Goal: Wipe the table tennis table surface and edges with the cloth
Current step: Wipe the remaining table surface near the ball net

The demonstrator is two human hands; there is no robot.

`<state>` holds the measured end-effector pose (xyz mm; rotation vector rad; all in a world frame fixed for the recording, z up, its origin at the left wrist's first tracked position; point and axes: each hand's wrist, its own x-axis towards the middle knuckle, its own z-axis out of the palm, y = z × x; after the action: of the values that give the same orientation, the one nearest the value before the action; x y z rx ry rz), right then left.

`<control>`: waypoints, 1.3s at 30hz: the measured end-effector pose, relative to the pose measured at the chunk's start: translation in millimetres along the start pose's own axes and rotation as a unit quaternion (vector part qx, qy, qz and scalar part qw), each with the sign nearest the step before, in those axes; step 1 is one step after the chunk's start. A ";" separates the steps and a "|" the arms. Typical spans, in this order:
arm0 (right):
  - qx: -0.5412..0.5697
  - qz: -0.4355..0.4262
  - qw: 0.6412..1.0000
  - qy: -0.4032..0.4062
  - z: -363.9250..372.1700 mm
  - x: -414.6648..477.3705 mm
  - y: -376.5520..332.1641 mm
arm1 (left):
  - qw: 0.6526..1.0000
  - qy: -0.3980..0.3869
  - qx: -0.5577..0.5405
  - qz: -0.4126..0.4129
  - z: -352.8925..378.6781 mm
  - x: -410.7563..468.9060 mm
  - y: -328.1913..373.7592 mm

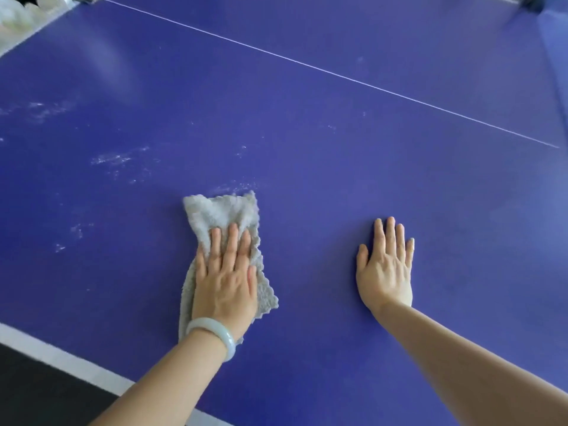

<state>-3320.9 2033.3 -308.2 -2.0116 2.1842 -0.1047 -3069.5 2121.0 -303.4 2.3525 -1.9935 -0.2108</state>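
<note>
The blue table tennis table (pixel 322 142) fills the view, with a thin white centre line (pixel 338 75) running diagonally across it. A fluffy grey cloth (pixel 219 212) lies on the surface near the front. My left hand (pixel 226 279), with a pale bangle on the wrist, presses flat on the cloth with fingers extended. My right hand (pixel 385 267) rests flat and bare on the table to the right of the cloth, fingers slightly apart. White dusty smears (pixel 115 158) mark the surface left of and just beyond the cloth.
The table's white edge stripe (pixel 61 358) runs along the lower left, with dark floor (pixel 37 392) beyond it. The far left edge (pixel 33 32) shows at the top left corner. A blue object (pixel 553 41) stands at the top right.
</note>
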 end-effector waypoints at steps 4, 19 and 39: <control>0.015 -0.006 1.000 -0.003 -2.9 -0.4 1.1 | 0.975 -0.033 -0.007 0.220 9.8 -1.5 68.9; -0.006 -0.006 1.000 -0.003 -7.7 -2.6 -5.6 | 0.998 -0.013 0.038 0.058 -17.4 137.6 -9.7; 0.027 0.073 0.997 0.001 0.7 111.2 -84.6 | 0.980 -0.055 0.032 0.188 -12.2 122.4 25.2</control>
<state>-3246.1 1915.3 -303.5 -1.8181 2.2939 -0.1448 -3073.0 1995.6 -296.9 1.9806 -2.4805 -0.2645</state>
